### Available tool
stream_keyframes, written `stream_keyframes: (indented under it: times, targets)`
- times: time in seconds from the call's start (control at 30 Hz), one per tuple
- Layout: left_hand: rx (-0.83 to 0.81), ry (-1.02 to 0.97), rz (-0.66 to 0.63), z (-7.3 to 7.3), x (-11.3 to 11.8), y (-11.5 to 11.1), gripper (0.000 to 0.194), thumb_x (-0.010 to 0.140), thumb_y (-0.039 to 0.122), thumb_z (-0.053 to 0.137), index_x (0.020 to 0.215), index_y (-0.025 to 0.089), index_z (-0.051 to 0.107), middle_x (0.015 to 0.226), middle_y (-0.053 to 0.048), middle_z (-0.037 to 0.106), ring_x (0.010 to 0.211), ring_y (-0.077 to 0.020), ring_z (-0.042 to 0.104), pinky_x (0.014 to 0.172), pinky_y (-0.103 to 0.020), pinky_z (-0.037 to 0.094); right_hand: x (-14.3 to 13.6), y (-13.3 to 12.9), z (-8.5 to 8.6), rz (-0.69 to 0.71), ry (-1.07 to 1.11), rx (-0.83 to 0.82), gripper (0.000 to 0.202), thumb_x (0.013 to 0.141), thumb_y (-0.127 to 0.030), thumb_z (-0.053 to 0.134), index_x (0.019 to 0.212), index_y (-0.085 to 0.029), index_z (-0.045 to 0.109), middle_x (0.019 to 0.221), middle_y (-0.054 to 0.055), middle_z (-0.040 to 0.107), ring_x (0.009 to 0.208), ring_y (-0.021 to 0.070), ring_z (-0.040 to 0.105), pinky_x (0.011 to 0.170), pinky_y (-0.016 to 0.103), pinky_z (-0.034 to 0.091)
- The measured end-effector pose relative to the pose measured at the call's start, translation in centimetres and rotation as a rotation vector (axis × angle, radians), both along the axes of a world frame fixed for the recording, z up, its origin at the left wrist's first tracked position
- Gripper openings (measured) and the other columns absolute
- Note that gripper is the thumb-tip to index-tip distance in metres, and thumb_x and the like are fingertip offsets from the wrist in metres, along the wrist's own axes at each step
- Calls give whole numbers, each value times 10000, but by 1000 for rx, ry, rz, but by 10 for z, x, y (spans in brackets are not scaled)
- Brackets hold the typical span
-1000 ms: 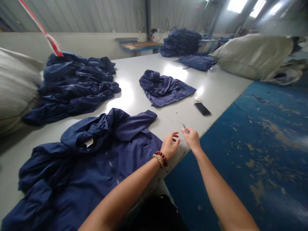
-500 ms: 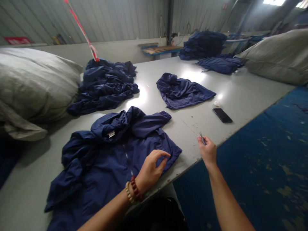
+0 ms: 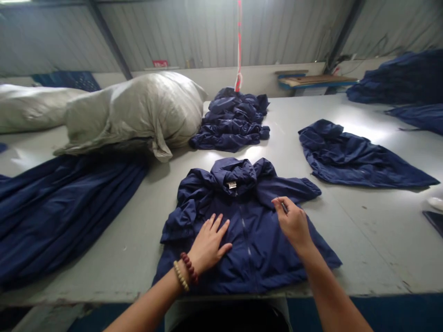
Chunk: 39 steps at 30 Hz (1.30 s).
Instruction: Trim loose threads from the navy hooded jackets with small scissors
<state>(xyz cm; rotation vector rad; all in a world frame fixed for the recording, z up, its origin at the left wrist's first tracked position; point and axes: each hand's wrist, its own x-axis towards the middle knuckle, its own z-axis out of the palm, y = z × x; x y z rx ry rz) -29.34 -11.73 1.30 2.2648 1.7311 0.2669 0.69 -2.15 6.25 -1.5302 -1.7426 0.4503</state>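
A navy hooded jacket lies front up in front of me, its hood at the far end. A white label shows in the neck, and a zipper runs down the middle. My left hand rests on the jacket's left half, palm down with fingers spread, bead bracelets at the wrist. Over the jacket's right side, near the sleeve, my right hand is closed on small metal thread snips. Most of the snips are hidden by the fingers.
Another navy jacket lies to the right, near a dark phone and a small white object. Piled navy garments sit at the back. Large pale sacks and navy cloth occupy the left. A red-and-white strap hangs overhead.
My view has swung left. My right hand has come from beside the jacket to over its right side, snips still held. My left hand has shifted to the jacket's left half and flattened.
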Motion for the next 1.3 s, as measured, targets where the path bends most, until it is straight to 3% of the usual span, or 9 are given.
stream_keyframes:
  times: [0.17,0.33,0.47,0.57,0.77,0.87,1.0,1.2,1.3]
  targets:
    - [89,-181,65,29,-13,16,342,988,455,675,1251,241,728,1357,-127,708,1283,-330,643,1092,-471,502,-51,70,15,44,-12,80,469,966,-664,633,952,-217,773,736,40,715,639,206,614,688,312,433]
    - [352,-316,310,72,-11,109,341,1011,428,632,1281,222,656,1165,-122,733,1079,-281,684,951,-383,523,-79,169,22,-41,-209,-99,425,996,-527,591,1129,-181,799,1049,161,806,978,288,741,827,327,487]
    - [118,-294,546,72,-13,187,425,888,464,786,1203,188,716,1246,-214,725,1242,-377,635,1013,-439,489,-91,222,12,1,-296,-260,302,828,-419,780,917,-136,831,894,192,804,896,309,760,775,327,505]
    - [-41,-387,569,59,-30,212,279,787,416,873,901,187,762,1014,-188,777,1127,-380,692,977,-444,496,-91,231,-4,96,-296,-360,171,726,-343,844,728,-175,814,668,102,757,723,259,740,682,296,494]
    - [-44,-769,437,52,-76,193,459,821,636,767,787,178,755,747,-46,719,762,-233,667,732,-320,505,-59,210,-9,166,-167,-265,207,860,-357,702,887,-227,861,866,51,825,843,225,762,750,273,510]
    - [26,-962,462,65,-86,175,533,874,683,695,886,154,757,835,-46,734,760,-186,646,731,-285,506,-43,189,8,88,-128,-141,326,897,-460,663,1009,-230,865,951,80,829,904,264,753,803,317,508]
    - [43,-1547,492,91,-83,144,342,860,475,816,987,161,766,1026,-60,775,948,-177,700,921,-280,552,-26,149,39,0,-30,34,349,867,-512,694,948,-208,844,732,66,738,714,252,671,695,337,462]
    - [-206,-1855,492,113,-70,95,152,907,305,704,960,181,776,1036,-72,798,934,-206,749,875,-318,630,0,91,62,393,482,-496,432,768,-578,840,724,-218,605,569,-44,449,486,104,346,473,261,252]
    - [-293,-1911,615,107,-65,82,92,892,256,707,870,181,756,854,-36,785,748,-159,733,726,-263,625,5,76,60,361,744,-545,530,687,-629,868,652,-251,499,540,-58,367,460,103,293,432,265,227]
